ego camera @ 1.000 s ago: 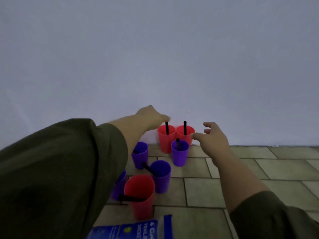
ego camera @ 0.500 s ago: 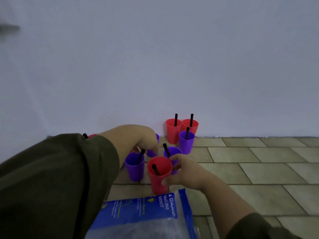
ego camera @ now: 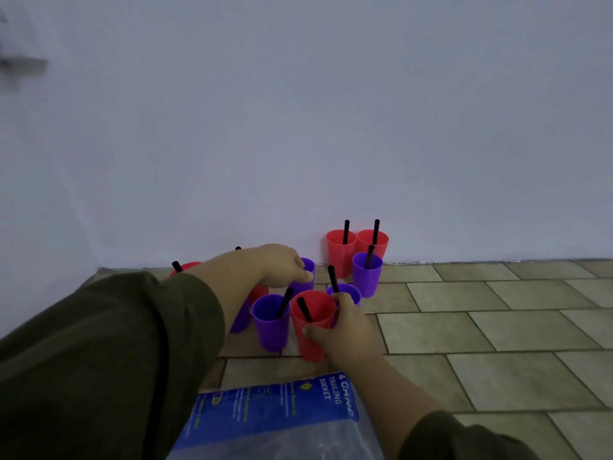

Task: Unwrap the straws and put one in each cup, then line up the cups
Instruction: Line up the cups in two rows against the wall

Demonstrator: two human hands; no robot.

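Red and purple plastic cups with black straws stand on the tiled floor by a white wall. My right hand [ego camera: 345,336] grips a near red cup [ego camera: 310,340] holding a black straw [ego camera: 304,309]. My left hand [ego camera: 282,265] closes on the rim of a purple cup [ego camera: 306,275]. A purple cup [ego camera: 271,323] stands left of the red one, another purple cup [ego camera: 348,291] behind it. Two red cups [ego camera: 340,252] [ego camera: 373,240] and a purple cup [ego camera: 366,273] stand against the wall. My left arm partly hides a red cup [ego camera: 185,266] and others.
A blue and clear plastic package [ego camera: 275,416] printed "4 gang trailing socket" lies on the floor just in front of the cups. Beige floor tiles [ego camera: 497,327] stretch to the right. The white wall [ego camera: 298,127] rises right behind the cups.
Both hands came back from the far cups at the wall to the near cluster. My right hand took hold of the near red cup; my left closed on a purple cup.
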